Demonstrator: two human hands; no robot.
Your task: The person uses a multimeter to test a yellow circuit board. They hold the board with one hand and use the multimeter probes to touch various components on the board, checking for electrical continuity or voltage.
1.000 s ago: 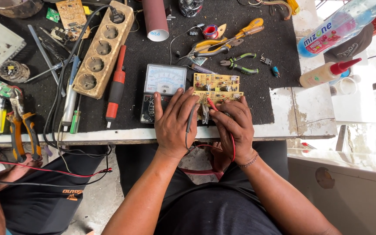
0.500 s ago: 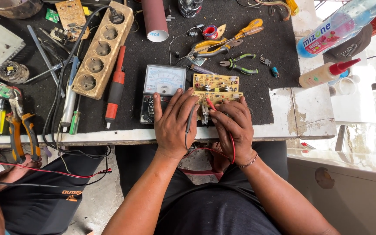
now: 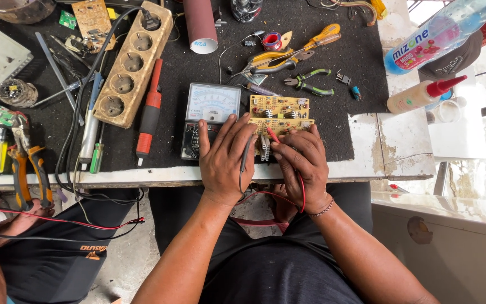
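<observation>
The left hand (image 3: pixel 226 160) lies curled at the near edge of the surface (image 3: pixel 367 163), pinching a black test probe (image 3: pixel 244 160) between its fingers and partly covering an analog multimeter (image 3: pixel 212 112). The right hand (image 3: pixel 305 166) is closed on a red test probe (image 3: pixel 273 135), its tip touching the yellow circuit board (image 3: pixel 279 112), which lies on the black mat (image 3: pixel 198 67) just beside the meter

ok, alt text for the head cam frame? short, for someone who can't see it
Seen from above, a person's left hand holds a black probe and the right hand a red probe against a yellow circuit board on a black mat, beside an analog multimeter. Pliers, a red screwdriver and a wooden power strip lie around them.
</observation>
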